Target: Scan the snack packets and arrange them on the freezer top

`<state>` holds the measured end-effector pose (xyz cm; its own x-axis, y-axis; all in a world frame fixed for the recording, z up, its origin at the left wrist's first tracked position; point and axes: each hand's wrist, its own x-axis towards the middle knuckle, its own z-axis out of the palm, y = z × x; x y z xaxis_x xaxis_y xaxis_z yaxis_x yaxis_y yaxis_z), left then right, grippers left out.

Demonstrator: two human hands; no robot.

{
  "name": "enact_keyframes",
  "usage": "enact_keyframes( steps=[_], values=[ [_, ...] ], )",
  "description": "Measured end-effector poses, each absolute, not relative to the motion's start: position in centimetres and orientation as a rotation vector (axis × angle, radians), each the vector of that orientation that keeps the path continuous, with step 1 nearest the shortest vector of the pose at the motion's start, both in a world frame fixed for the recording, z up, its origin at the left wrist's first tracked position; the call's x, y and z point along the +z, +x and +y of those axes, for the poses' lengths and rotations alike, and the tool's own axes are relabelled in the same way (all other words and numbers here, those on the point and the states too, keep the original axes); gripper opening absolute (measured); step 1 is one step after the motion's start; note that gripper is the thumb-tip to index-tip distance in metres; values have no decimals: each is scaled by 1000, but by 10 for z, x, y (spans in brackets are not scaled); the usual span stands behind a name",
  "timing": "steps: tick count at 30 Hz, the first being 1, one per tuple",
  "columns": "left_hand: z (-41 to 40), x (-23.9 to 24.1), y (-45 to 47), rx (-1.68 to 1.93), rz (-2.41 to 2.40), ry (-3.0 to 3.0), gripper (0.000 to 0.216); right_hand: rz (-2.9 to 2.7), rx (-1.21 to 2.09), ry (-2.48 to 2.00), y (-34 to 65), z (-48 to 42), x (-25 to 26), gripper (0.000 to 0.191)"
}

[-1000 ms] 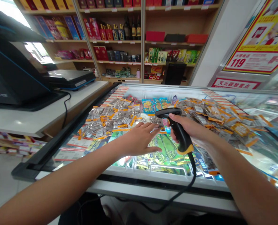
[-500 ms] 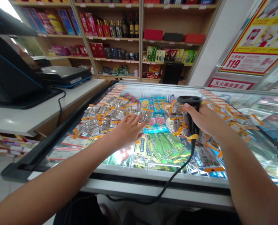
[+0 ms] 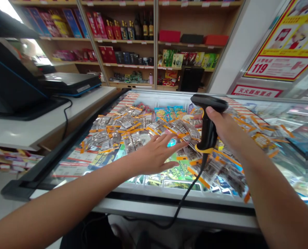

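My right hand (image 3: 223,128) is wrapped round the grip of a black barcode scanner (image 3: 208,117) with a yellow band; its head points left and its black cable (image 3: 185,197) hangs down over the near edge. My left hand (image 3: 156,154) lies flat with fingers spread on the glass lid of a chest freezer (image 3: 169,188). Several small silver snack packets (image 3: 133,129) with orange edges lie scattered on the glass, just beyond and beside my left fingers. Green and blue packaged goods (image 3: 180,169) show through the glass under my hands.
A white counter (image 3: 39,124) to the left carries a black register terminal (image 3: 11,83) and a flat black device (image 3: 68,83). Wooden shelves (image 3: 154,45) of bottles and boxes fill the back wall. A red and yellow poster (image 3: 286,45) hangs at right.
My right hand raised the scanner and drew it back a little towards the middle. My left hand slid right across the glass, and packets now lie spread over the middle.
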<state>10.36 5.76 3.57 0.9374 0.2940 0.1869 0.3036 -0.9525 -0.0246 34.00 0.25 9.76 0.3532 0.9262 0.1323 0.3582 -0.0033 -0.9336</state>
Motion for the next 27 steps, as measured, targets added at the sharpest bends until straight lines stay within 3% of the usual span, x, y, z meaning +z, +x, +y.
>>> enact_keyframes(
  steps=[8,18,27],
  values=[
    [48,23,125,-332,-425,-3171,70,-1315,952,-1485,320,2,86,58],
    [67,25,133,-659,-633,-3172,33,-1537,759,-1721,343,18,68,59],
    [100,14,132,-398,-930,-2877,57,-1599,549,-1773,348,17,74,56]
  ],
)
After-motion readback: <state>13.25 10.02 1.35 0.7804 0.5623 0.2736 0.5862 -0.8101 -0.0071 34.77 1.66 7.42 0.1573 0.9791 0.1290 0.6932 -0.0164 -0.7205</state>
